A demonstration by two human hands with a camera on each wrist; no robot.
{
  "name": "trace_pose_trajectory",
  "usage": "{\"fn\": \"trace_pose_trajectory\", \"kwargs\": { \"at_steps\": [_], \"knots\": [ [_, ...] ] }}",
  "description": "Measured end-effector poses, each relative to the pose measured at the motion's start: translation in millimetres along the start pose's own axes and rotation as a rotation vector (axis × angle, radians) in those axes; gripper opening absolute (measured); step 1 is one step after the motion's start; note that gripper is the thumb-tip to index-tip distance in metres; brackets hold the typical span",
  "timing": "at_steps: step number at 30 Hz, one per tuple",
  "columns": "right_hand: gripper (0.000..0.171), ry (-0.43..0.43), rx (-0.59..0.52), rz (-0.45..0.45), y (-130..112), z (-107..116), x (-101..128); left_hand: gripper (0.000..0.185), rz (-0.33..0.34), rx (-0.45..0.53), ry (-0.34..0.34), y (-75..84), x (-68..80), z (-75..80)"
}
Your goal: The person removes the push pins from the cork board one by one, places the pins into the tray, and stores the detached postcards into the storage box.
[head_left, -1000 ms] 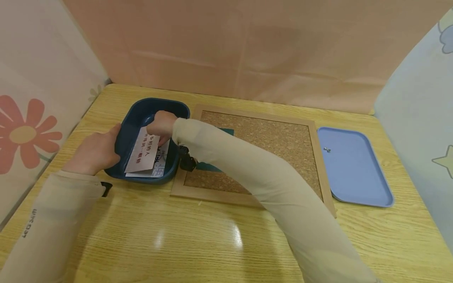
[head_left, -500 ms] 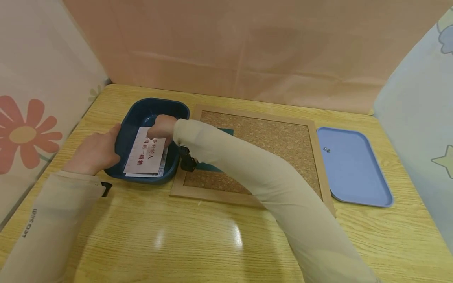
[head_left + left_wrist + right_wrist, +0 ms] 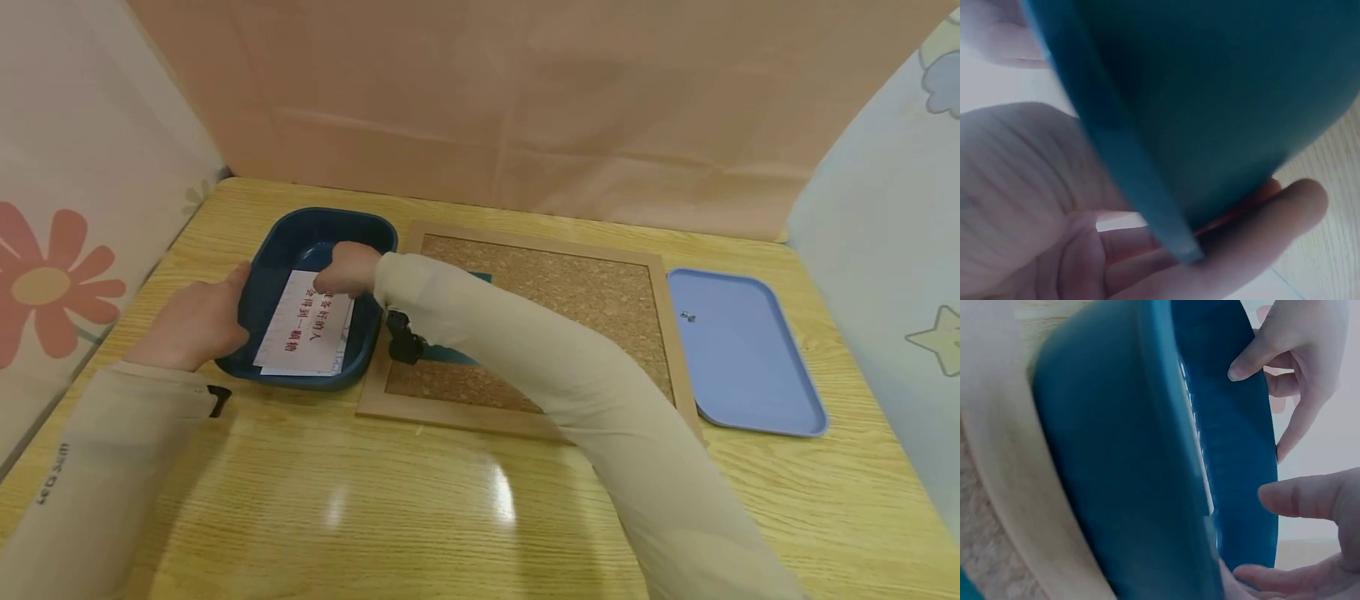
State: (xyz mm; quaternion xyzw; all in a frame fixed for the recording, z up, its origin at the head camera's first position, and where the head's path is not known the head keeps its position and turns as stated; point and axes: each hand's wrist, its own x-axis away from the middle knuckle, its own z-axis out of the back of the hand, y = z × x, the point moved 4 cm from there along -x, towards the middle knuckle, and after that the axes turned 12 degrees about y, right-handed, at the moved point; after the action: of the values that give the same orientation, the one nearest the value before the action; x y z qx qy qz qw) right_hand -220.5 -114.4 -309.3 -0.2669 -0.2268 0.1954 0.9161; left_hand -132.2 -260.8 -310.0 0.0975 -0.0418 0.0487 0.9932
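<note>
Far left on the table (image 3: 375, 500): left hand (image 3: 197, 321), pressed against the left wall of a dark blue tub (image 3: 279, 250). Grips that wall, thumb bent over the rim to the inside, fingers on the outside. In the left wrist view, just the tub's wall up close (image 3: 1210, 94) with the fingers (image 3: 1235, 250) lying along it and under its edge. In the right wrist view, the same hand (image 3: 1297, 362) with its thumb tip on the inside wall.

Inside the tub, flat on the bottom: a white paper (image 3: 303, 325) with red writing, on top of another white sheet. Both near the tub's close end. From the right wrist view, only a thin white edge (image 3: 1197, 437) of it.

Just past the far end of the paper: right hand (image 3: 347, 268), reaching down into the tub from across the board. Fingers (image 3: 1310, 500) loose and spread apart, nothing between them. Touching the paper or not, cannot tell. Black strap (image 3: 405, 342) on that wrist, over the tub's right rim.

Right of the tub, touching it: a cork board (image 3: 570, 292) in a wooden frame. A bit of teal paper (image 3: 483, 277) on the cork, mostly hidden under the right sleeve.

Far right, just beside the board: a light blue tray (image 3: 742, 367). In it, near the far end, a small shiny pin (image 3: 685, 316).
</note>
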Motion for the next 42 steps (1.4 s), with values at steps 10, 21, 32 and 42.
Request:
{"fn": "trace_pose_trajectory", "kwargs": {
  "at_steps": [10, 21, 32, 42],
  "knots": [
    [0.027, 0.127, -0.114, 0.128, 9.1, 18.8, 14.0, 0.088, 0.005, 0.018, -0.037, -0.3, 1.8, 0.6],
    [0.026, 0.186, -0.311, 0.222, 23.7, 29.5, 25.4, 0.088, -0.02, 0.031, -0.065, -3.6, 2.1, -0.9],
    [0.024, 0.241, -0.394, 0.208, 41.5, 38.0, 28.9, 0.076, 0.008, -0.041, 0.06, 3.4, 4.4, 5.5],
    [0.024, 0.274, -0.391, 0.189, 54.6, 45.9, 32.5, 0.066, -0.006, -0.015, 0.206, 19.4, 7.5, 12.2]
  ]
}}
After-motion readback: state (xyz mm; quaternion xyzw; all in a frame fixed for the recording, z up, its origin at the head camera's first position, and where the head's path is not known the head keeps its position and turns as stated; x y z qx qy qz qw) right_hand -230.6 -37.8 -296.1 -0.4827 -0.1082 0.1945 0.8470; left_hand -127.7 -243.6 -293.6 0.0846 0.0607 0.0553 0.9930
